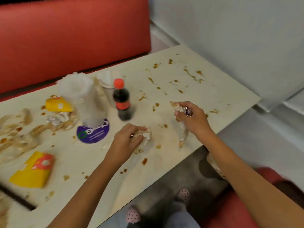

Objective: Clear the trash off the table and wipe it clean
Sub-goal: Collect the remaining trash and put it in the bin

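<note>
The cream table (205, 89) is spattered with brown sauce stains. My left hand (126, 142) presses down on a crumpled stained napkin (146, 137) near the table's middle, fingers closed around it. To the right, my right hand (194, 119) is raised a little above the table and grips a wad of crumpled wrappers (181, 109), part shiny foil, with a paper strip hanging down from it. A small cola bottle (121, 99) with a red cap stands upright just beyond my left hand.
A clear plastic cup (82, 99) stands on a purple round coaster (93, 132). Two yellow cartons (32, 170) (57, 104), foil and stained napkins (18, 129) litter the left side. A red bench (74, 38) lies beyond, a white wall to the right.
</note>
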